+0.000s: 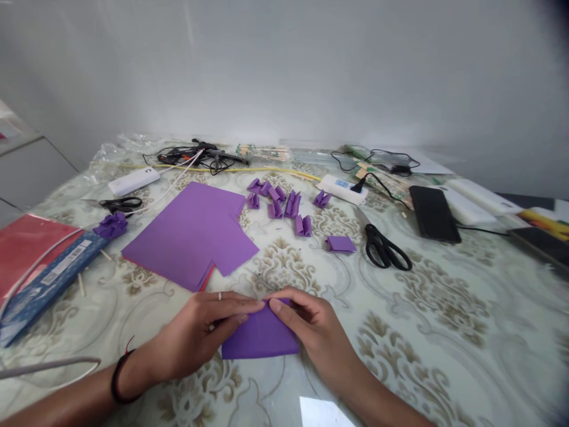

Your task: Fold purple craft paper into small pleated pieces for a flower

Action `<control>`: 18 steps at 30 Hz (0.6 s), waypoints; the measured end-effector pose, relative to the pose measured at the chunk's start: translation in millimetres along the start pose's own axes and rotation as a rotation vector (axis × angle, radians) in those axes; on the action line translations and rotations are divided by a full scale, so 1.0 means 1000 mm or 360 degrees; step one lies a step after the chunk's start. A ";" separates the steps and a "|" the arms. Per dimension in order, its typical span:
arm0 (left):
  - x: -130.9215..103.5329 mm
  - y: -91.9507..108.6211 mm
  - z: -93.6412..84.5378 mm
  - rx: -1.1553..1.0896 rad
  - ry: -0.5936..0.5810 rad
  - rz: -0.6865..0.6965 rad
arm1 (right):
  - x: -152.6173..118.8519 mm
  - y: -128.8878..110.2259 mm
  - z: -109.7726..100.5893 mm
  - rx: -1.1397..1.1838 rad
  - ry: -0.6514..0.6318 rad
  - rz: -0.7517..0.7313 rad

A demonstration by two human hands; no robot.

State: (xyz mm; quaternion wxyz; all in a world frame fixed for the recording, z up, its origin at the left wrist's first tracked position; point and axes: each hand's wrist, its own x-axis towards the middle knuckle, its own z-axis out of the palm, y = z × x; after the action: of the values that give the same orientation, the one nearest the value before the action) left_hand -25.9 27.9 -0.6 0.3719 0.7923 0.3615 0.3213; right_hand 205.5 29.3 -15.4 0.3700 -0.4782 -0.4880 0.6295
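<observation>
A folded sheet of purple paper [262, 339] lies on the patterned tablecloth right in front of me. At its far edge my left hand [204, 326] presses it with the fingers held together, a ring on one finger. My right hand [311, 329] pinches the same far edge, thumb on top and fingers behind. The two hands' fingertips nearly meet there. Beyond them to the left rests a stack of purple paper sheets [186, 231], with a bit of red showing underneath. Several small folded purple pieces [275, 207] sit past the stack, and a flat folded one [341, 244] is nearer.
Black-handled scissors [386, 248] lie to the right, near a black phone [434, 213] and a white power strip [342, 187]. On the left are other scissors [120, 204], a white power bank [134, 181], a crumpled purple paper [111, 225] and a red-and-blue packet [48, 261]. Cables run along the back.
</observation>
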 end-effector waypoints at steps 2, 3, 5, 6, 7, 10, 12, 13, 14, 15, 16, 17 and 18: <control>0.000 0.001 -0.001 -0.0008 0.0012 0.0005 | 0.000 0.000 -0.001 0.0014 0.0011 0.0004; 0.000 0.001 -0.001 -0.0011 0.0022 -0.0001 | 0.000 0.000 -0.001 0.0021 0.0018 -0.0004; -0.001 0.002 -0.001 -0.0007 0.0048 -0.0049 | 0.001 0.000 -0.002 0.0040 0.0034 -0.0021; -0.001 0.001 -0.001 -0.0016 0.0067 0.0001 | 0.001 0.000 -0.002 0.0049 0.0037 -0.0026; -0.002 0.000 -0.001 -0.0019 0.0080 0.0009 | 0.001 0.000 -0.002 0.0055 0.0033 -0.0029; -0.003 -0.003 -0.002 0.0009 0.0125 0.0077 | 0.002 0.000 -0.002 0.0035 0.0011 -0.0043; -0.004 -0.005 -0.003 0.0040 0.0135 0.0100 | 0.002 0.000 -0.002 -0.0011 0.0022 -0.0065; -0.004 -0.005 -0.003 0.0055 0.0131 0.0097 | 0.002 0.001 -0.002 -0.0031 0.0033 -0.0075; -0.004 -0.004 -0.003 0.0066 0.0120 0.0090 | 0.001 0.001 -0.002 -0.0046 0.0040 -0.0085; -0.004 -0.003 -0.004 0.0072 0.0099 0.0067 | 0.001 0.001 -0.002 -0.0056 0.0045 -0.0093; -0.004 -0.002 -0.004 0.0073 0.0082 0.0049 | 0.000 0.001 -0.002 -0.0064 0.0047 -0.0099; -0.004 -0.002 -0.005 0.0070 0.0062 0.0034 | 0.000 0.001 -0.002 -0.0069 0.0046 -0.0101; -0.004 -0.001 -0.005 0.0067 0.0047 0.0026 | -0.001 0.000 -0.002 -0.0074 0.0046 -0.0098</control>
State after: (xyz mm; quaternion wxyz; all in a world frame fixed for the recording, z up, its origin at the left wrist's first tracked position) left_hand -32.2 26.7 -0.3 0.3472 0.7980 0.3672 0.3284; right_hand 207.6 29.1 -15.8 0.3849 -0.4804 -0.5116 0.5994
